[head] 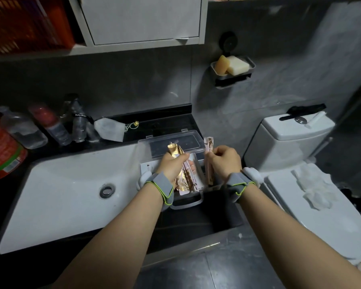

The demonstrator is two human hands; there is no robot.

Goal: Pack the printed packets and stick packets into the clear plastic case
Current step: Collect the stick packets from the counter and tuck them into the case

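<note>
Gold stick packets (pixel 181 174) are gripped in the left hand (pixel 171 164), pink stick packets (pixel 208 161) in the right hand (pixel 224 161), both above the clear plastic case (pixel 171 140).

So both hands are mid-frame over the clear plastic case (pixel 175 140), which sits open on the dark table (pixel 161 122) right of the white sink (pixel 61 195). Left hand (pixel 171 166) is wrapped round a bunch of gold stick packets (pixel 184 178); right hand (pixel 224 161) grips a pinkish bundle of stick packets (pixel 208 147), standing upright. Bottles (pixel 56 126) sit at far left, toilet (pixel 290 142) on the right, soap dish (pixel 232 66) up on the wall.
</note>
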